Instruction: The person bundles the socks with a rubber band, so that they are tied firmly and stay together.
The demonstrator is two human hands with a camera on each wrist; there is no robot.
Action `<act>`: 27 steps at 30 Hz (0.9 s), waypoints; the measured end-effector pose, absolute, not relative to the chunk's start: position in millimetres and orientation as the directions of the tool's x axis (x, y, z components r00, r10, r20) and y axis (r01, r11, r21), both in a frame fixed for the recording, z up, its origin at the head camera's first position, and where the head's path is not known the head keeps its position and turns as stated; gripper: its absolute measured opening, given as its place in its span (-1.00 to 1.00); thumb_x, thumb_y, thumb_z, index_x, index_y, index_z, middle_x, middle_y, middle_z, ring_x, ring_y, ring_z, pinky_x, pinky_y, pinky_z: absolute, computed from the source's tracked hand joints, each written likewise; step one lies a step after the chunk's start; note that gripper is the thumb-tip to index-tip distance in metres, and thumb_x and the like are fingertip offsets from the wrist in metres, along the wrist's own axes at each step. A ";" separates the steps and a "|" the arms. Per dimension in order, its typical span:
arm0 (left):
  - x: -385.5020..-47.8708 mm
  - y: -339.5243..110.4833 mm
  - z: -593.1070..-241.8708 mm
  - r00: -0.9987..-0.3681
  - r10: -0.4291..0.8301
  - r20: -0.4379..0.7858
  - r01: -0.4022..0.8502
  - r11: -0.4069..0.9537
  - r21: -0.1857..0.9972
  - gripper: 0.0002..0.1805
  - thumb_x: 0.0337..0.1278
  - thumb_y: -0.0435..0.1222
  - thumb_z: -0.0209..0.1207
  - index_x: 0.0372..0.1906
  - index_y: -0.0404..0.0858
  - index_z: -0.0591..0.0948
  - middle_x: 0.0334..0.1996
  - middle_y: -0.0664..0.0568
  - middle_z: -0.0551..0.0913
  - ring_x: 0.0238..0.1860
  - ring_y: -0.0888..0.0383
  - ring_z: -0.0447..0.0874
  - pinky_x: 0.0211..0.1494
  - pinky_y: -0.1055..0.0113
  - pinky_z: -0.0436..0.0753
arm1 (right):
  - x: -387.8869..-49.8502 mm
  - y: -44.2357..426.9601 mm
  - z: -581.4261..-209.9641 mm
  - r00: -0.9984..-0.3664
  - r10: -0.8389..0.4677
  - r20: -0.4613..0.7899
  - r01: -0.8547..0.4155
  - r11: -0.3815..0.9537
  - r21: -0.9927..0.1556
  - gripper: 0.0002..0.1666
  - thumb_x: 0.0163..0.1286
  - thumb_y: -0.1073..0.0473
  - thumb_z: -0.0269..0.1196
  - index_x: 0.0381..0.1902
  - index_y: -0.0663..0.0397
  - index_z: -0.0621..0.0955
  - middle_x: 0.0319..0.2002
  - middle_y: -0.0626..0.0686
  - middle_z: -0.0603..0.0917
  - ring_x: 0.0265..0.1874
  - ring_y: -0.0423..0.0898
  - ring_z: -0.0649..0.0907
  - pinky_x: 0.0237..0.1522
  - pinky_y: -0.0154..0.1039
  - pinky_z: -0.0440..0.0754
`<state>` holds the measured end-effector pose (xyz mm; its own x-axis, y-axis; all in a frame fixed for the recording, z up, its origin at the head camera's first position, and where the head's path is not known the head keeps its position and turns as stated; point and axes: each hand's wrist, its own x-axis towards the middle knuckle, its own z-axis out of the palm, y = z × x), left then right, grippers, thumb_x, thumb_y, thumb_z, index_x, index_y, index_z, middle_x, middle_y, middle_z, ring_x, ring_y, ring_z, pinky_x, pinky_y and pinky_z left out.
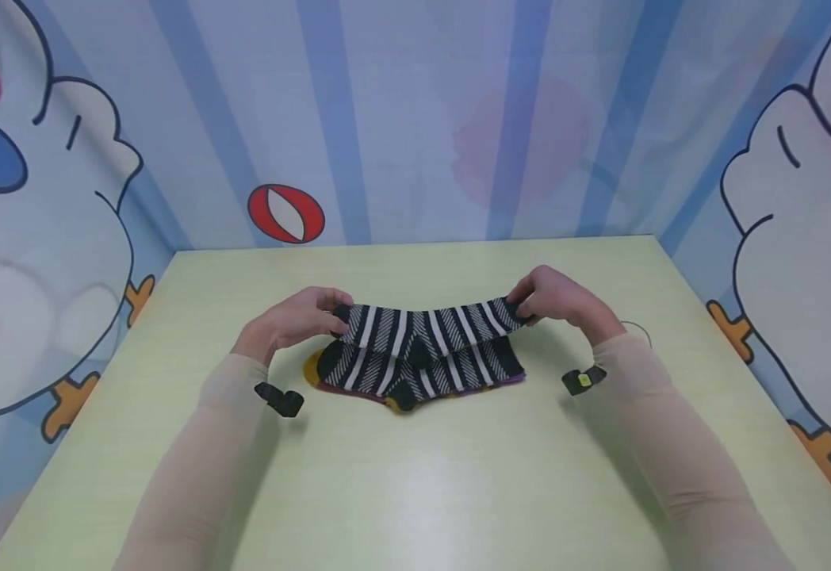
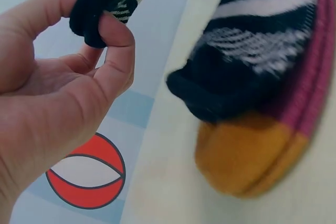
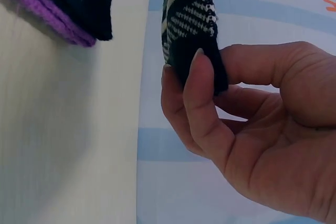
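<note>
A black-and-white striped sock (image 1: 451, 327) is stretched level between both hands, raised over a stack of socks. My left hand (image 1: 306, 316) pinches its dark toe end (image 2: 89, 17). The cuff end (image 3: 194, 56) is pinched by my right hand (image 1: 551, 296). Below lies a matching striped sock (image 1: 458, 373), its dark heel pointing toward me. Under that one, a mustard-and-magenta sock (image 2: 247, 156) sticks out at the toe and heel. Purple ribbed fabric (image 3: 50, 11) shows beneath the lower cuff in the right wrist view.
The stack lies on a pale yellow-green table (image 1: 415, 484). A blue striped backdrop (image 1: 415, 119) with cartoon figures stands behind and at both sides. Each wrist wears a small black camera, such as the left camera (image 1: 280, 400).
</note>
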<state>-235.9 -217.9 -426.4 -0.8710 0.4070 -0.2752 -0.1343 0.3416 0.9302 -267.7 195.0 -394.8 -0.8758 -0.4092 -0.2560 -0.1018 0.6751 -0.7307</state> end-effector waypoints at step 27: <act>-195.0 -232.0 -441.2 -0.872 0.373 -0.318 -0.091 0.515 0.852 -0.56 0.15 -0.42 0.31 0.13 -0.34 0.50 0.12 -0.20 0.47 0.16 -0.12 0.36 0.30 0.01 0.38 | -239.5 173.9 -417.1 -0.790 -0.489 -0.370 -0.157 0.746 -0.648 -0.62 0.15 0.57 0.18 -0.02 0.53 0.60 -0.10 0.35 0.65 -0.29 0.04 0.74 -0.24 -0.18 0.72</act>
<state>-195.0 -232.0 -441.2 -0.8718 0.3728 -0.3179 -0.0907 0.5149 0.8524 -239.5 173.9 -417.1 -0.7900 -0.4885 -0.3704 -0.1575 0.7456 -0.6476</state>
